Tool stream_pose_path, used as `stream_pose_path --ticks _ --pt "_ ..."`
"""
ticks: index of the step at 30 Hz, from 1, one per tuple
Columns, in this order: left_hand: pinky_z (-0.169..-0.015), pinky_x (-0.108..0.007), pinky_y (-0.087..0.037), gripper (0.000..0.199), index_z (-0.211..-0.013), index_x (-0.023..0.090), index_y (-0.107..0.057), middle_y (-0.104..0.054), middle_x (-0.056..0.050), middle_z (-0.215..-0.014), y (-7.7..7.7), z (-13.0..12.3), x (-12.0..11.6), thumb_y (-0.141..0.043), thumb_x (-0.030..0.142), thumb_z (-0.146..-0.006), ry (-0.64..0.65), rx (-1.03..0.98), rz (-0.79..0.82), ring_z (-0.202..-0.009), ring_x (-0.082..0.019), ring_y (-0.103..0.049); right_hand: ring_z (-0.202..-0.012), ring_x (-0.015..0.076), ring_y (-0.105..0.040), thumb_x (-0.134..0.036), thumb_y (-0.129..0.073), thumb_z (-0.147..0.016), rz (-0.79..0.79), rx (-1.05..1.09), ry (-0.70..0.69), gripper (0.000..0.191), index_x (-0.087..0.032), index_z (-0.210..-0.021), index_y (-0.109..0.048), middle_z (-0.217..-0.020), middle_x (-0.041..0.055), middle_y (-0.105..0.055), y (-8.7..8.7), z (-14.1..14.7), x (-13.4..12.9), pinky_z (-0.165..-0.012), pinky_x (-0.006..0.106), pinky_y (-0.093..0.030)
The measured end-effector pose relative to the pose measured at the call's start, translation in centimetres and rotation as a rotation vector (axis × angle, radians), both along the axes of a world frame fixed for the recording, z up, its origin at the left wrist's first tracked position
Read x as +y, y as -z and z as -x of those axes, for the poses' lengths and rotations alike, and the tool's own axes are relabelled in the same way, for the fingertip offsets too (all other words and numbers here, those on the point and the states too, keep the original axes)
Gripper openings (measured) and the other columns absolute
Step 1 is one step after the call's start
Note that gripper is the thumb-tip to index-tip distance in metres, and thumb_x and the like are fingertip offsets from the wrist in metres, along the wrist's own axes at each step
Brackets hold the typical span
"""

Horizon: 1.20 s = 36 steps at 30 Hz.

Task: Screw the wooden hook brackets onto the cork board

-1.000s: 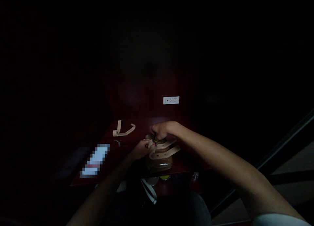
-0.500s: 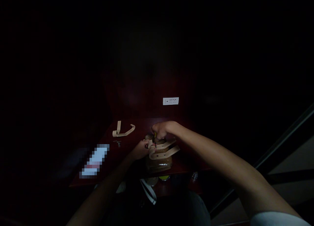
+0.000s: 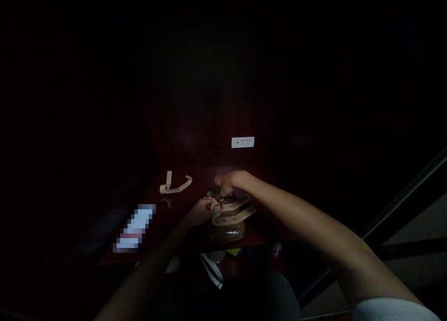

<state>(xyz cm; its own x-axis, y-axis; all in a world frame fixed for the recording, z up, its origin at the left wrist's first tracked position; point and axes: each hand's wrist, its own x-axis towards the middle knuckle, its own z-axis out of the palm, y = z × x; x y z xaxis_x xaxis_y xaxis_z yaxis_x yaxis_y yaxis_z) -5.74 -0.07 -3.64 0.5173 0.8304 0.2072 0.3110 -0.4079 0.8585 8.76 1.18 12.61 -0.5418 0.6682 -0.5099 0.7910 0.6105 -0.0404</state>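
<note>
My left hand (image 3: 201, 211) is closed around the curled end of a pale curved wooden piece (image 3: 216, 217) with holes along its arm. Another curved arm (image 3: 237, 203) runs alongside it; whether the two are joined is hard to see. Both lie over a brown package wrapped in shiny clear plastic (image 3: 226, 232). Just above the curled end, my right hand (image 3: 225, 183) is clenched on a small yellow-handled tool (image 3: 221, 199), mostly hidden by the fingers. Its tip cannot be made out in the dim light.
A similar bent wooden piece (image 3: 176, 189) lies at the table's back left, with several small metal screws (image 3: 169, 203) nearby. A pixelated bright rectangle (image 3: 134, 229) is at the left edge. Behind is a wall socket (image 3: 243, 142). Below the dark red table (image 3: 258, 239) hangs a white strap (image 3: 212, 270).
My right hand has shifted slightly down and turned, and more yellow shows beneath its fingers. My left hand and the wooden pieces stay nearly in place.
</note>
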Motion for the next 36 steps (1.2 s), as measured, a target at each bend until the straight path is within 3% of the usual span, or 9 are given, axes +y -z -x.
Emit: stream_pose_path --ticks 5,12,21,26,29,33,36 --pt "-0.066 -0.024 -0.046 0.031 -0.077 0.014 -0.069 -0.065 -0.004 -0.08 -0.2 -0.1 -0.2 -0.073 0.043 -0.066 -0.002 0.007 0.012 -0.075 -0.015 -0.057 -0.058 0.0145 -0.059 -0.025 -0.062 -0.072 0.042 0.033 -0.015 0.02 -0.01 -0.085 -0.067 -0.073 0.005 -0.067 -0.2 -0.3 -0.1 -0.052 0.024 -0.042" --pt "-0.059 -0.021 -0.044 0.034 -0.079 0.013 -0.068 -0.064 -0.003 -0.078 -0.1 -0.1 -0.3 -0.074 0.044 -0.065 -0.006 -0.029 0.096 -0.069 -0.013 -0.055 -0.054 0.013 -0.06 -0.036 -0.059 -0.08 0.031 0.083 0.083 0.03 -0.007 -0.081 -0.067 -0.07 0.0061 -0.067 0.0 -0.1 0.0 -0.053 0.023 -0.043" --pt "-0.065 -0.023 -0.046 0.033 -0.075 0.012 -0.067 -0.065 -0.006 -0.086 0.1 0.0 -0.1 -0.073 0.043 -0.067 0.002 -0.044 0.039 -0.075 -0.014 -0.057 -0.06 0.0154 -0.06 -0.026 -0.065 -0.07 -0.025 0.047 -0.017 0.032 -0.01 -0.098 -0.066 -0.08 0.0064 -0.068 0.0 -0.4 0.3 -0.05 0.024 -0.041" --pt "-0.061 -0.023 -0.046 0.042 -0.089 0.01 -0.068 -0.065 -0.007 -0.087 0.1 -0.1 -0.3 -0.074 0.045 -0.065 -0.036 -0.058 0.147 -0.07 -0.013 -0.057 -0.055 0.0129 -0.058 -0.035 -0.058 -0.08 0.037 0.066 0.07 0.029 -0.008 -0.084 -0.067 -0.073 0.0066 -0.067 -0.1 -0.9 -0.1 -0.051 0.023 -0.042" --pt "-0.062 -0.022 -0.047 0.04 -0.086 0.011 -0.068 -0.066 -0.006 -0.083 -0.1 -0.2 -0.4 -0.074 0.044 -0.065 -0.031 -0.061 0.132 -0.072 -0.014 -0.057 -0.051 0.0117 -0.057 -0.038 -0.06 -0.08 0.004 0.044 0.093 0.032 -0.007 -0.079 -0.067 -0.068 0.0053 -0.065 0.0 -0.4 -0.1 -0.05 0.022 -0.041" --pt "-0.062 -0.022 -0.047 0.037 -0.08 0.011 -0.068 -0.066 -0.006 -0.082 -0.1 -0.2 -0.3 -0.075 0.044 -0.065 -0.025 -0.07 0.097 -0.073 -0.014 -0.058 -0.054 0.0133 -0.057 -0.039 -0.067 -0.071 -0.015 -0.004 0.033 0.032 -0.008 -0.078 -0.067 -0.067 0.0046 -0.065 -0.1 0.1 0.0 -0.05 0.023 -0.04" --pt "-0.062 -0.022 -0.047 0.038 -0.083 0.011 -0.069 -0.066 -0.007 -0.083 -0.1 -0.1 -0.2 -0.075 0.044 -0.064 -0.019 -0.064 0.098 -0.073 -0.015 -0.059 -0.056 0.0142 -0.057 -0.031 -0.066 -0.07 0.004 0.019 -0.012 0.029 -0.009 -0.088 -0.067 -0.074 0.0057 -0.067 -0.2 -0.1 -0.1 -0.049 0.024 -0.04"
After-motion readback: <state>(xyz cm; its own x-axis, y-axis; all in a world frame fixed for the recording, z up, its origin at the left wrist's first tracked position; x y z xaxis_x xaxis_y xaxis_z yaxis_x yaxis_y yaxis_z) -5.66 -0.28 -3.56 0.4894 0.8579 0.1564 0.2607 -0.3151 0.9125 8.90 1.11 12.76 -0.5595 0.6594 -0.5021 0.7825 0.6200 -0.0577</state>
